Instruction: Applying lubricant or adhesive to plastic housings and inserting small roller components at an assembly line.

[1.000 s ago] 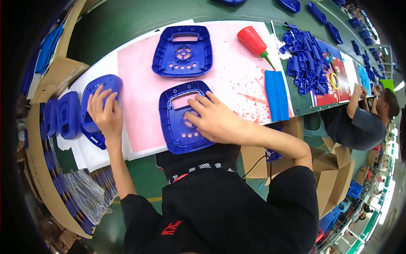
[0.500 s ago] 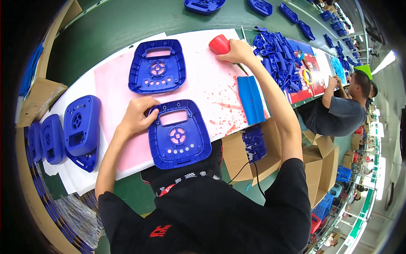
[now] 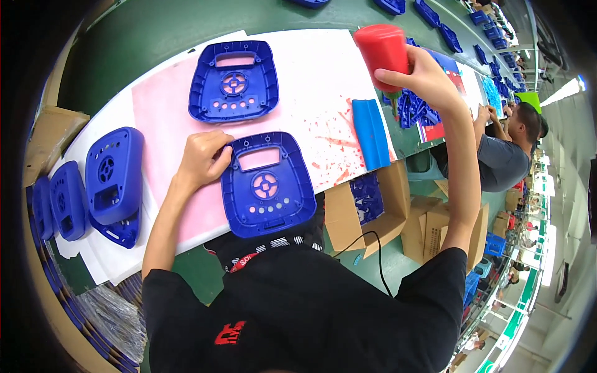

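Shell (image 3: 285, 186), blue: upper-left rim is touched by left hand (image 3: 204, 156), fingers curled, pinch cannot be told | table (image 3: 149, 56) edge is overlapped | red bottle (image 3: 380, 53): gripped aloft by right hand (image 3: 424, 78) | open sheet (image 3: 314, 78) is seen between farther shell (image 3: 255, 79) and blue block (image 3: 370, 133)

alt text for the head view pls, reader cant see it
A person's right hand holds up a red squeeze bottle, its green nozzle pointing down, while the left hand is at the upper left edge of a blue plastic housing. A second blue housing lies beyond it, more housings stand at left, and a blue strip lies on a red-spotted white sheet.
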